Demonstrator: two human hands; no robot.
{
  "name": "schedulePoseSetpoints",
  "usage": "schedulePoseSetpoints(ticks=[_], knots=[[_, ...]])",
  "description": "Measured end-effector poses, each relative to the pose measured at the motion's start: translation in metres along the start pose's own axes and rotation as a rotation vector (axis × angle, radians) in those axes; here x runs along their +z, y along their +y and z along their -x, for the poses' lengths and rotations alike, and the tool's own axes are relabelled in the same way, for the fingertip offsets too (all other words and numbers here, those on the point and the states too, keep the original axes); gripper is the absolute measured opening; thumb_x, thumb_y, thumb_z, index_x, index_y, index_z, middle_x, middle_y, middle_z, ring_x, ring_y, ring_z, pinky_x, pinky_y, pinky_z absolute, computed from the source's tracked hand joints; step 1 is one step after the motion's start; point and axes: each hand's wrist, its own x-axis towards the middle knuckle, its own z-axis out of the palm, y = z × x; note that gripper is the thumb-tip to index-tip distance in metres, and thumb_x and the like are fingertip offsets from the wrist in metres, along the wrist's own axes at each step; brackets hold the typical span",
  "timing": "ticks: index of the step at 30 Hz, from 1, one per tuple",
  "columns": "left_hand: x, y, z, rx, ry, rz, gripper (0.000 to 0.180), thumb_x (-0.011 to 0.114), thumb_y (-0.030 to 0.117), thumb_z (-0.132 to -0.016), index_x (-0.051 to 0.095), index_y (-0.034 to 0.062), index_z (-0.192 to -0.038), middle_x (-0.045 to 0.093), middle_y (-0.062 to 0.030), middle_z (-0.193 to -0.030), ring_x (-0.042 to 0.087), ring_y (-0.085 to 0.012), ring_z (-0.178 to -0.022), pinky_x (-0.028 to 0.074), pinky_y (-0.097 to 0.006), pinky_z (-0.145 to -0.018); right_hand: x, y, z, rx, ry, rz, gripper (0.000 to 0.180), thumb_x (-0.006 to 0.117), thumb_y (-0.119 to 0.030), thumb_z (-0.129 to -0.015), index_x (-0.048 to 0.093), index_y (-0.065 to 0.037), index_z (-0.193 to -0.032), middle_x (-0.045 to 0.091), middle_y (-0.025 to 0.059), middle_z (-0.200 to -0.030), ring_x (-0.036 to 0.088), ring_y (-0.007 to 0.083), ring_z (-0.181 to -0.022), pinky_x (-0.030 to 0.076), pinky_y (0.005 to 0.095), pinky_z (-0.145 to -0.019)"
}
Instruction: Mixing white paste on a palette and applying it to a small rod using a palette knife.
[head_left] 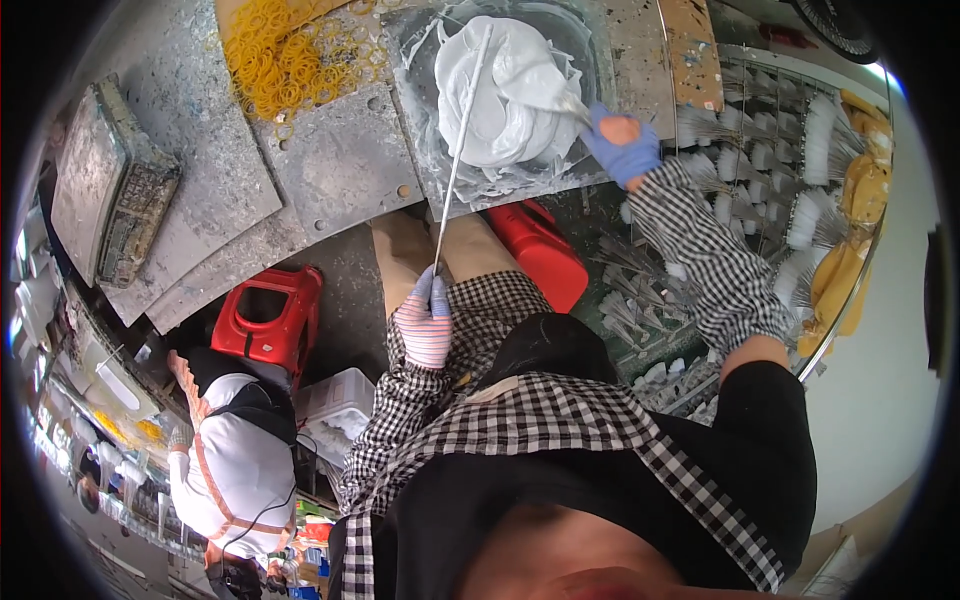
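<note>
My left hand (pixel 427 325), in a striped glove with blue fingertips, is shut on the lower end of a long thin pale rod (pixel 460 140). The rod runs up across the table edge into a mound of white paste (pixel 505 95). The paste lies on a smeared grey tray (pixel 420 60). My right hand (pixel 622 147), in a blue glove, grips a small paste-covered tool (pixel 560 103) whose end rests in the right side of the mound. Both of my sleeves are black-and-white checked.
A heap of yellow rubber bands (pixel 290 60) lies left of the tray. A wire rack (pixel 770 170) of white-tipped sticks fills the right. Two red stools (pixel 268 320) (pixel 540 250) stand below the table. Another person (pixel 235 460) in white is at lower left. A grey box (pixel 110 190) sits far left.
</note>
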Motion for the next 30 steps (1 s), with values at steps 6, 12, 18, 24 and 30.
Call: schedulePoseSetpoints(ticks=[6,12,18,24,30], knots=[[-0.002,0.003,0.0,-0.027,-0.003,-0.002,0.022,0.062,0.009,-0.095,0.067,-0.0013,-0.115,0.072,-0.0169,-0.083,0.068,-0.0186,-0.071,0.053,-0.031,-0.064,0.01,-0.027,0.032,-0.073,-0.029,-0.089,0.041,0.048,-0.048,-0.094,0.056,-0.011,-0.11,0.068,0.0189,-0.082,0.068,0.0365,-0.08,0.053,0.0493,-0.071],[-0.006,0.002,0.004,0.014,-0.022,-0.051,0.02,0.063,0.008,-0.094,0.068,-0.0004,-0.111,0.071,-0.0204,-0.084,0.069,-0.0271,-0.068,0.053,-0.035,-0.062,-0.004,0.009,0.0,0.056,0.001,-0.036,0.041,0.049,-0.045,-0.094,0.058,-0.006,-0.104,0.068,0.0198,-0.081,0.068,0.0371,-0.077,0.054,0.0476,-0.07],[-0.003,0.001,0.003,0.087,0.03,-0.03,0.021,0.061,0.007,-0.094,0.068,0.0006,-0.113,0.07,-0.0198,-0.081,0.068,-0.0256,-0.066,0.052,-0.035,-0.061,0.023,-0.019,0.036,-0.102,0.04,-0.041,0.039,0.051,-0.045,-0.094,0.056,-0.008,-0.104,0.068,0.0177,-0.077,0.068,0.0367,-0.071,0.053,0.0481,-0.064],[-0.01,-0.002,0.009,0.048,0.016,-0.039,0.021,0.061,0.007,-0.094,0.068,0.0002,-0.113,0.069,-0.0188,-0.077,0.066,-0.0245,-0.063,0.051,-0.034,-0.06,0.007,0.006,0.014,0.075,0.009,-0.005,0.04,0.048,-0.044,-0.094,0.059,-0.007,-0.104,0.069,0.0171,-0.077,0.068,0.0378,-0.073,0.053,0.0481,-0.066],[-0.014,-0.005,0.01,0.004,-0.012,-0.061,0.022,0.06,0.008,-0.095,0.068,0.0002,-0.114,0.07,-0.0183,-0.084,0.067,-0.0216,-0.072,0.052,-0.033,-0.069,0.031,-0.019,0.042,-0.028,0.057,-0.021,0.032,0.055,-0.039,-0.092,0.057,-0.008,-0.1,0.068,0.0168,-0.077,0.068,0.0362,-0.074,0.053,0.0482,-0.065]])
